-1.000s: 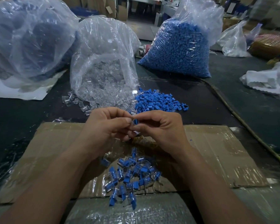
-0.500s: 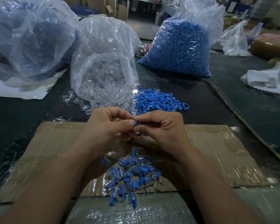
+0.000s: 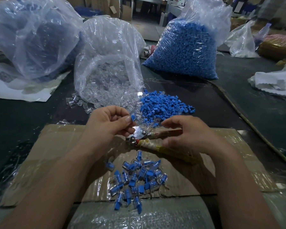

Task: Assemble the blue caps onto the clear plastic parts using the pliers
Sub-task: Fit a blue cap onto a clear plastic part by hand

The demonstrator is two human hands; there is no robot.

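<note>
My left hand (image 3: 111, 124) pinches a clear part with a blue cap (image 3: 133, 116) between thumb and fingers, just above the pliers' metal head. The pliers (image 3: 157, 140) lie on the cardboard sheet (image 3: 248, 162), handles wrapped in tape and pointing right. My right hand (image 3: 188, 134) hovers over the handles, fingers loosely spread, holding nothing. A heap of finished capped parts (image 3: 137, 180) lies near me on the cardboard. Loose blue caps (image 3: 165, 103) are piled behind the hands, beside loose clear parts (image 3: 82, 104).
A clear bag of clear parts (image 3: 109, 63) stands behind the hands, a bag of blue caps (image 3: 188, 47) to its right, and another large bag (image 3: 31, 35) at the far left. White plastic (image 3: 274, 81) lies at the right. A cable (image 3: 248, 119) crosses the dark table.
My hands were joined, pressing a cap and a part together. They have separated: the left keeps the capped part, the right has let go and moved over the now uncovered pliers.
</note>
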